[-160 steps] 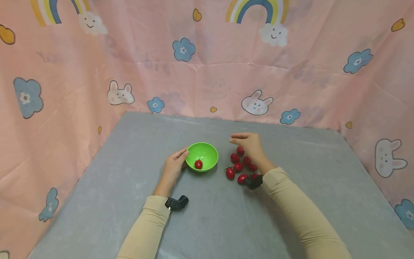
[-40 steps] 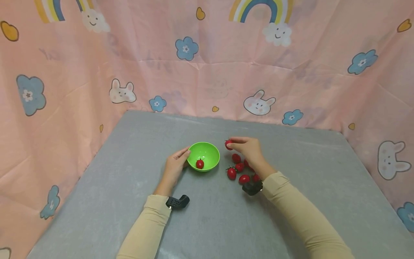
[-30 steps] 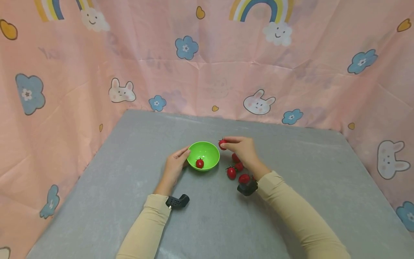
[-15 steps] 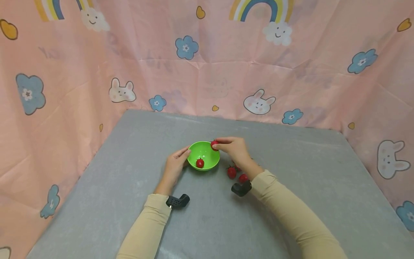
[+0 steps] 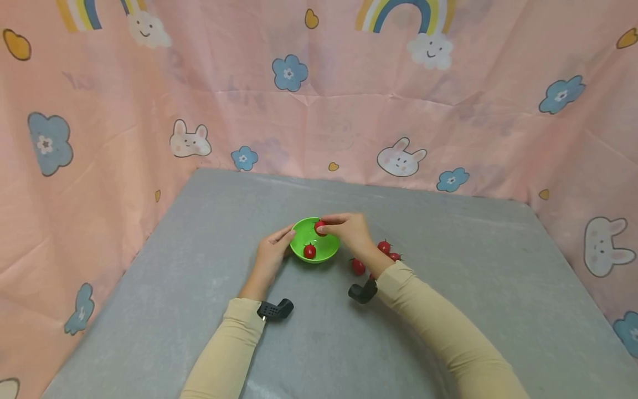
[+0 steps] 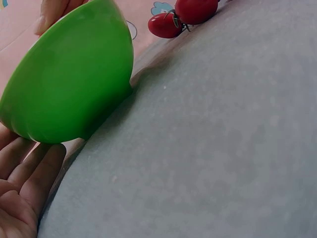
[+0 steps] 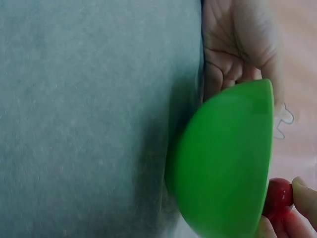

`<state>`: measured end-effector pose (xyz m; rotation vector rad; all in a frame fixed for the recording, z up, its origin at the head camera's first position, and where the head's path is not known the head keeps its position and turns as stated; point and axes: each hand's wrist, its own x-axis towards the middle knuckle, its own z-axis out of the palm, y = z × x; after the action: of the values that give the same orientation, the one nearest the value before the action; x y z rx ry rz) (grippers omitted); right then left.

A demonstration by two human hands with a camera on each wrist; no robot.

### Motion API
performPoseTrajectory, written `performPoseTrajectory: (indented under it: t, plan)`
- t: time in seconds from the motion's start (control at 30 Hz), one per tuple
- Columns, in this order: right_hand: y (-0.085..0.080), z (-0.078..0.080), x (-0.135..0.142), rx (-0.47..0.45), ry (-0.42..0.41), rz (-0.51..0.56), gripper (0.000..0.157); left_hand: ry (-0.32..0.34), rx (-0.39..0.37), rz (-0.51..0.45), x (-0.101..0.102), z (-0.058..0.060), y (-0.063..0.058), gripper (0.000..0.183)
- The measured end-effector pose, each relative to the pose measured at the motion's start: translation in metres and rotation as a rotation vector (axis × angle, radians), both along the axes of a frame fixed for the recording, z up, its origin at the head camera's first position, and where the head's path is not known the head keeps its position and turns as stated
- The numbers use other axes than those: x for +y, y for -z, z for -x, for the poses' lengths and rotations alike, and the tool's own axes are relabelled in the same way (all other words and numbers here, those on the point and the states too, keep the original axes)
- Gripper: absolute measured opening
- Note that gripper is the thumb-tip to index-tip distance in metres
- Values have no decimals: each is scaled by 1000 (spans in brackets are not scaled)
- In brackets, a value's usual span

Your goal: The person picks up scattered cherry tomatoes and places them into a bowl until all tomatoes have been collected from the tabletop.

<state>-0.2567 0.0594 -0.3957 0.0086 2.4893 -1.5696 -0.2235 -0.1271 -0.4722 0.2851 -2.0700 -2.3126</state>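
Note:
A green bowl (image 5: 301, 239) stands on the grey table, and one cherry tomato (image 5: 309, 251) with its green calyx lies inside it. My left hand (image 5: 267, 257) holds the bowl's left side, thumb at the rim and fingers along the outer wall, as the left wrist view shows under the bowl (image 6: 74, 74). Between thumb and fingers my right hand (image 5: 351, 231) pinches a second cherry tomato (image 5: 319, 227) over the bowl's far right part. In the right wrist view this tomato (image 7: 279, 196) shows right at the rim.
Right of the bowl, several loose cherry tomatoes lie on the table, among them a near one (image 5: 358, 266) and a farther one (image 5: 384, 247). My right forearm partly covers the group. A pink printed curtain (image 5: 329, 122) encloses the table's back and sides.
My right hand has picked a cherry tomato from the group and carried it left, from beside the bowl to over it. The left hand has stayed at the bowl.

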Motion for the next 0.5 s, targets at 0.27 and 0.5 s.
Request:
performPoseTrajectory:
  t: [0.27,0.5]
  plan:
    - [3,-1,-8,23,-28,-30,31,15,-3,15,-1,0,0,38]
    - [6,0,-14,31,-45,-61,31,35,-18,27,-2,0,-2,40]
